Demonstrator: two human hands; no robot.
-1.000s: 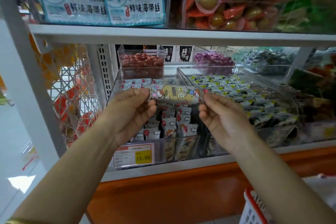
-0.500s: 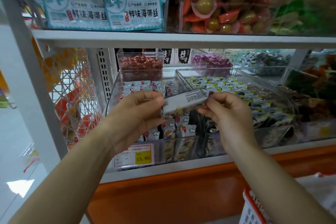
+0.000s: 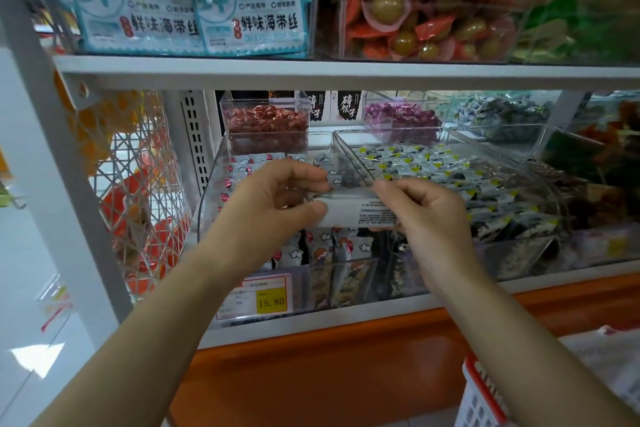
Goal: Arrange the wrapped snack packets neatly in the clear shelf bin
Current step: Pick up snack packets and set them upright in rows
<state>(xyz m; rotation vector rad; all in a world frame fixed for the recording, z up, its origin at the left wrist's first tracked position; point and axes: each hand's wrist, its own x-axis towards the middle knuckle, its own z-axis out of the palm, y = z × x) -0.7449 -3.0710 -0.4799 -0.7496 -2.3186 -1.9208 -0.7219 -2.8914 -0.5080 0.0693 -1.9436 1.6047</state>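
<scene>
Status at this frame, big to small:

- Shelf unit (image 3: 311, 71): middle tier held a row of clear bins. The target was the clear shelf bin (image 3: 207, 204) at the left end, with the price tag (image 3: 270, 300) on its front.
- Bin contents: cartoon-print packets (image 3: 325, 246) stood on edge at the front wall, packed fairly tight. More of the same print lay toward the back (image 3: 256, 161). The middle of the bin was hidden behind the hands, so I couldn't tell the fill or order there.
- My read on progress: partway. Most of the stock looked already in and roughly lined up, but one packet was not yet placed. Whether more waited outside the bin wasn't visible. The red basket (image 3: 481, 392) at lower right showed only a corner.
- Held packet (image 3: 356, 211): it was above the middle of the bin, clear of the stocked packets and roughly level. It was a long flat pouch with its pale back face toward the camera, showing small dark print that was too small to read.
- Left hand (image 3: 273, 204): it pinched the packet's left end, thumb under and fingers curled over the top.
- Right hand (image 3: 426, 215): it pinched the right end, fingers curled over the top edge.
- The hands were close together, apart only by the packet's length.
- Remaining, as I judged it: lower the packet into a gap and square it to its neighbours.
</scene>
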